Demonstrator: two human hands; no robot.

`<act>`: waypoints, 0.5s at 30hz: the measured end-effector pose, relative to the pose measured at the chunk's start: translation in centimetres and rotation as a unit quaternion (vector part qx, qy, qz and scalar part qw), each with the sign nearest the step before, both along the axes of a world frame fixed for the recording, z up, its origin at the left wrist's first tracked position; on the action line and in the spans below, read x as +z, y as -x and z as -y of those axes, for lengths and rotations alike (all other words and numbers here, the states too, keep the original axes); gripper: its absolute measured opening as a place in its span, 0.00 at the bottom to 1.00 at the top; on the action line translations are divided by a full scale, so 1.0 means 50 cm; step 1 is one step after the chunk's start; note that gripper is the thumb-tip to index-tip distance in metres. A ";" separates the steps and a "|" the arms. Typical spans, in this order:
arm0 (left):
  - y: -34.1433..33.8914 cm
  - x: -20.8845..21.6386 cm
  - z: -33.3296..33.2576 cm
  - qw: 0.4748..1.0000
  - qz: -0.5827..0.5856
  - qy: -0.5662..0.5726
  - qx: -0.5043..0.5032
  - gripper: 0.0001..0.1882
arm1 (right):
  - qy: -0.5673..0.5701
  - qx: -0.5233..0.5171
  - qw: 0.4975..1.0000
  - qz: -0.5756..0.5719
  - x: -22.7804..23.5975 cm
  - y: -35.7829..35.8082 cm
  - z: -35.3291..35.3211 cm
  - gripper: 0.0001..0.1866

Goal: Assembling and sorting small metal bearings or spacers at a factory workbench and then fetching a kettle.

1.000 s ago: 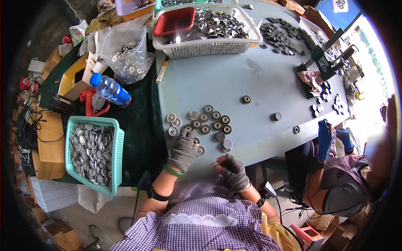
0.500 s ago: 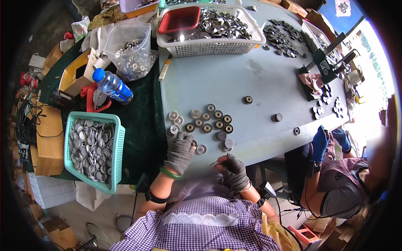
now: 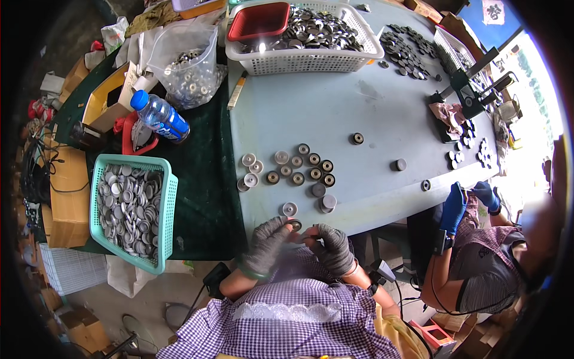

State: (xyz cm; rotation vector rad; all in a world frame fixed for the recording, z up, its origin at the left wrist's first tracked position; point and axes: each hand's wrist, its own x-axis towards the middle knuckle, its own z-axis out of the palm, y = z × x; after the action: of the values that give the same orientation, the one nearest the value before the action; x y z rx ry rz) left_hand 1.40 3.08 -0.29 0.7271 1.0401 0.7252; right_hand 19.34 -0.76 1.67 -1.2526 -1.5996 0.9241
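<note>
left hand [image 3: 267,244]: pinching dark disc [image 3: 295,225] | right hand [image 3: 333,248]: fingers curled (contents unclear) | loose discs [image 3: 297,178] on grey table [image 3: 305,107]

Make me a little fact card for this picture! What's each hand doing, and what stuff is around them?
Left hand: gray-gloved, holding a dark round piece
Right hand: gray-gloved, close beside the left; what it holds is unclear
Just ahead: pale and dark-rimmed round pieces on a table
To the left: teal basket of gray discs; blue-capped bottle
Far side: white basket of shiny discs, plus a red tray
To the right: co-worker's blue-gloved hands
</note>
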 end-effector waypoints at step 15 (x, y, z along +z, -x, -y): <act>0.002 0.002 0.016 0.977 -0.026 -0.207 -0.051 0.11 | -0.077 -0.013 0.993 0.090 0.021 0.005 -0.012 0.11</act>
State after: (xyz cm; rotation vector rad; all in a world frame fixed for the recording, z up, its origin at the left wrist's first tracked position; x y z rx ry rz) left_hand 1.30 2.30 -0.20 1.1553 0.8994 0.8481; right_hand 19.06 -0.15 2.70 -1.2735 -1.7557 0.6727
